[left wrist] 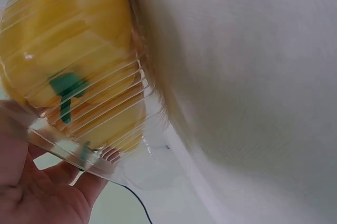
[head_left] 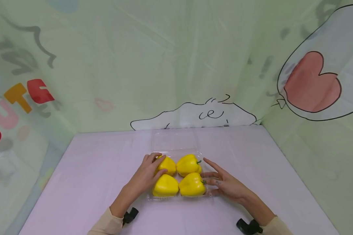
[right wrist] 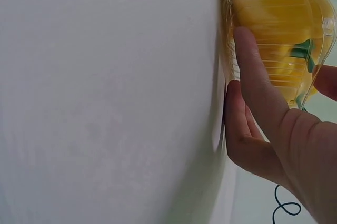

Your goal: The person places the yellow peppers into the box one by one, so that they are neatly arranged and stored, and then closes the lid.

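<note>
Several yellow bell peppers (head_left: 165, 186) sit in two rows in a clear plastic clamshell box (head_left: 179, 198); green stems show on the right-hand ones. My left hand (head_left: 147, 171) bends over the far-left pepper (head_left: 168, 166), thumb and index finger against it. Its other fingers reach the box's far-left corner, partly hidden. In the left wrist view, that hand (left wrist: 50, 195) is beside the ribbed clear wall. My right hand (head_left: 227, 184) has its fingers spread along the box's right side. In the right wrist view, its thumb (right wrist: 253, 58) lies against the ribbed wall.
The box's clear lid (head_left: 174, 140) lies folded open toward the back of the pale lilac table (head_left: 106, 163). Green printed curtains (head_left: 164, 65) enclose the table at the back and both sides. Black wrist cameras (head_left: 248, 227) are worn on both arms.
</note>
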### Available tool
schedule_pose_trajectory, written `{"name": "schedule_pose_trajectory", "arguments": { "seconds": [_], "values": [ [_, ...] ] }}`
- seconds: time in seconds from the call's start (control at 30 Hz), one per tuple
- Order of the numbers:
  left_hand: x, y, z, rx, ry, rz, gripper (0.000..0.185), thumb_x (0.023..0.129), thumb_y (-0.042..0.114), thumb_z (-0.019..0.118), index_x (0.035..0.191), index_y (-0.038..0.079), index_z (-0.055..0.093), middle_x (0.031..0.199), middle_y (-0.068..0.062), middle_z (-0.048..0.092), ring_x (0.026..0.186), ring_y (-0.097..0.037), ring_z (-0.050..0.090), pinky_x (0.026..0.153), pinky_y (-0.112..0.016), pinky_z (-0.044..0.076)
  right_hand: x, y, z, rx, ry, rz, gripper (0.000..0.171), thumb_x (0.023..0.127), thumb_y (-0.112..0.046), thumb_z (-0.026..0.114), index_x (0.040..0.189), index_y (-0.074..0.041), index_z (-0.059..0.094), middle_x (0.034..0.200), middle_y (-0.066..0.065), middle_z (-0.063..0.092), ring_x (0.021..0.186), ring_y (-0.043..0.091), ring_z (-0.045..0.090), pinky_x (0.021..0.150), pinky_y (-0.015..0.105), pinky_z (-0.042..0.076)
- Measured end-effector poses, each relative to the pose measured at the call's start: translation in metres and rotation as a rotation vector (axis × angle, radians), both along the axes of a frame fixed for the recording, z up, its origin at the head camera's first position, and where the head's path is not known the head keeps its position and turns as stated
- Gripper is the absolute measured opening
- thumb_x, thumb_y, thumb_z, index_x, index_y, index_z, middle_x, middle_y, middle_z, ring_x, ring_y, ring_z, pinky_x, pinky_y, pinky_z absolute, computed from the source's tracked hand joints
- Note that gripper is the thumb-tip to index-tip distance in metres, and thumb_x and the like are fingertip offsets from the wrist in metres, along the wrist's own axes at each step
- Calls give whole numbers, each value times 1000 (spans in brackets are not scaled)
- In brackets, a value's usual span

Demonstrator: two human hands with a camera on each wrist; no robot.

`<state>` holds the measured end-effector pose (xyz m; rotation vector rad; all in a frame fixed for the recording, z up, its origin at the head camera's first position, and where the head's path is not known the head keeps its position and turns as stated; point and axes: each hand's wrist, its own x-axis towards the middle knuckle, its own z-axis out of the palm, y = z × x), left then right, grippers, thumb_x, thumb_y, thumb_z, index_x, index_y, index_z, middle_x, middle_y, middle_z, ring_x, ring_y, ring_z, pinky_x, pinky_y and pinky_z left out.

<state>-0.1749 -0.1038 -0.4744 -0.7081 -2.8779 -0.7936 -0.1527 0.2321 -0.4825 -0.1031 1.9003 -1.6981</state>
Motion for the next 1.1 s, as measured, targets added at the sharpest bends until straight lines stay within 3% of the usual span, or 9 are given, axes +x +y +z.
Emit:
{"name": "schedule_pose_trajectory", "arguments": {
  "seconds": [0.17, 0.3, 0.4, 0.5, 0.6, 0.73, 0.87, 1.1],
  "values": [
    [4, 1, 3, -42, -5, 15, 57, 104, 33, 66, 154, 9, 55, 159, -11, 48, 137, -31, 49, 113, -45, 53, 2, -1, 1, -7, 8, 1, 90, 103, -12, 64, 172, -33, 9, 163, 35, 36, 136, 33, 58, 95, 47, 64],
    [5, -2, 5, -75, 71, -9, 56, 104, 37, 67, 152, 10, 57, 158, -8, 50, 142, -29, 49, 112, -44, 55, 3, -2, 2, -15, 1, -4, 91, 103, -10, 64, 172, -33, 9, 163, 36, 36, 136, 33, 58, 95, 48, 64],
    [1, -8, 8, -19, 155, -21, 52, 103, 35, 69, 147, 10, 62, 153, -8, 56, 141, -29, 52, 111, -44, 56, 4, -2, 2, -17, -1, -8, 91, 103, -10, 63, 172, -33, 8, 163, 36, 35, 138, 35, 57, 95, 49, 64],
    [-9, -17, 10, 117, 176, 12, 44, 104, 29, 68, 144, 9, 65, 148, -8, 61, 136, -30, 56, 112, -48, 54, 4, -2, 2, -18, -3, -12, 90, 104, -9, 62, 172, -33, 9, 163, 36, 35, 140, 38, 56, 96, 50, 63],
    [-22, -27, 10, 260, 94, 75, 39, 105, 21, 66, 142, 8, 65, 146, -11, 62, 134, -34, 59, 109, -53, 56, 5, -2, 2, -18, -3, -12, 89, 104, -9, 61, 172, -33, 9, 163, 36, 35, 141, 38, 55, 96, 49, 63],
    [-40, -40, 2, 390, -107, 175, 41, 107, 20, 62, 146, 10, 60, 150, -14, 59, 134, -38, 61, 106, -54, 58, 5, -2, 1, -24, -5, -9, 89, 104, -10, 62, 172, -33, 9, 163, 35, 35, 140, 36, 56, 95, 48, 64],
    [-54, -44, -5, 434, -266, 259, 45, 108, 22, 58, 152, 11, 55, 156, -14, 56, 135, -37, 61, 108, -53, 57, 4, -1, 0, -22, -3, -9, 89, 104, -11, 63, 172, -34, 10, 163, 35, 36, 137, 33, 57, 94, 47, 64],
    [-75, -37, -13, 517, -402, 309, 54, 108, 19, 56, 160, 9, 43, 158, -19, 51, 135, -40, 61, 100, -43, 62, 2, 0, -1, -14, -10, -22, 89, 103, -12, 64, 171, -35, 12, 162, 33, 38, 136, 32, 58, 95, 46, 64]
  ]
}}
